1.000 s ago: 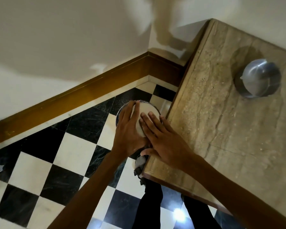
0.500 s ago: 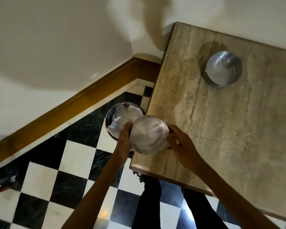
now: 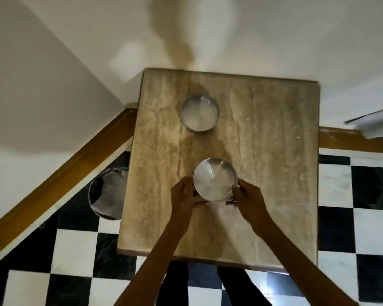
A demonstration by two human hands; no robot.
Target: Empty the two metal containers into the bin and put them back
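Note:
A round metal container (image 3: pixel 215 179) is over the middle of the stone table (image 3: pixel 274 173), open side up and looking empty. My left hand (image 3: pixel 184 193) grips its left side and my right hand (image 3: pixel 247 195) grips its right side. I cannot tell whether it touches the table. A second metal container (image 3: pixel 200 115) stands further back on the table, apart from both hands. The bin (image 3: pixel 107 193), lined with a dark bag and holding pale paper, stands on the floor left of the table, partly hidden by the table edge.
The table stands against a white wall in a corner with a brown skirting board (image 3: pixel 53 188). The floor (image 3: pixel 75 250) is black and white chequered tile. My dark trouser legs show below the table's near edge. A pale object (image 3: pixel 372 124) juts in at the right.
Both hands have carried the container from above the bin, to the right and over the table's middle. The view has swung right, so the whole table is in sight now.

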